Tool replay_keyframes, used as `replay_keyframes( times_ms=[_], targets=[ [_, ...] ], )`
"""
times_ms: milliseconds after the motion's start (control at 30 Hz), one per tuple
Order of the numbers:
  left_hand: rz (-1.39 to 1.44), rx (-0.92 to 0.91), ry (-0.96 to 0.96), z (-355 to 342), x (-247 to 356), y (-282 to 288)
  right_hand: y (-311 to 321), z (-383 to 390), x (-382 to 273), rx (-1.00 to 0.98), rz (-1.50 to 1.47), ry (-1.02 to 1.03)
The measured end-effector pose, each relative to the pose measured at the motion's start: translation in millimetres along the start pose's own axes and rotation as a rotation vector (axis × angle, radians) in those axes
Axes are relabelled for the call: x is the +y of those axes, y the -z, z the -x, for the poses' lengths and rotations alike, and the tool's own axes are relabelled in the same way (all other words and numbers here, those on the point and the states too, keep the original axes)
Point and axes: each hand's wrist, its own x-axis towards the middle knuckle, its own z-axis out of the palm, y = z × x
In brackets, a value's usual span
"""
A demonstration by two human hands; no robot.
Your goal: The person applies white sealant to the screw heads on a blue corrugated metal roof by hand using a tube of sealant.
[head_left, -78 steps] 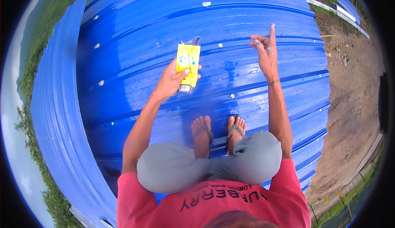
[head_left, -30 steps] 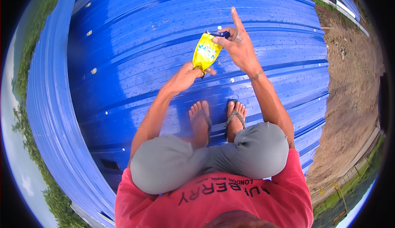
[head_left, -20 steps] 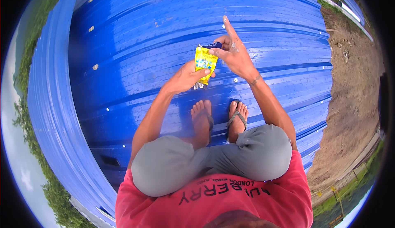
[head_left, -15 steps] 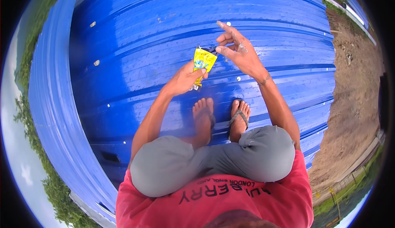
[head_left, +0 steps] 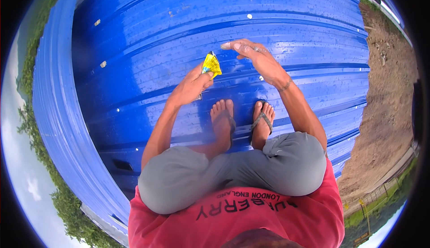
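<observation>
My left hand (head_left: pixel 190 87) grips a crumpled yellow packet (head_left: pixel 211 64) with a dark top, its thumb across the front. Just right of the packet and slightly higher, my right hand (head_left: pixel 257 57) has its fingers loosely stretched toward the left, apart from the packet, with whitish residue on them and nothing visible held. Both hands are above the wet blue corrugated metal roofing (head_left: pixel 170 37). Below them are my sandalled feet (head_left: pixel 263 120) and bent knees in grey trousers (head_left: pixel 295 163).
A raised blue metal edge (head_left: pixel 58 91) curves along the left, with trees (head_left: pixel 67 212) beyond. Several pale fastener spots dot the roofing. On the right, past the roof's edge, lie bare soil (head_left: pixel 383 96), a white pipe or beam at the upper corner and a fence lower down.
My right hand has left the packet's top, its raised index finger now lowered and pointing left. My left hand with the packet has shifted a little left.
</observation>
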Motion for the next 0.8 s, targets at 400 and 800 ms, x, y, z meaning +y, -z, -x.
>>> replay_keyframes(
  times_ms=[400, 800],
  targets=[
    [-0.274, 0.258, -0.098, 12, 22, -10, -10, 6, -1, -0.086, -0.049, -0.018],
    [-0.243, 0.266, -0.056, 9, 17, -7, -5, 1, 10, -0.088, -0.119, -0.019]
  ],
)
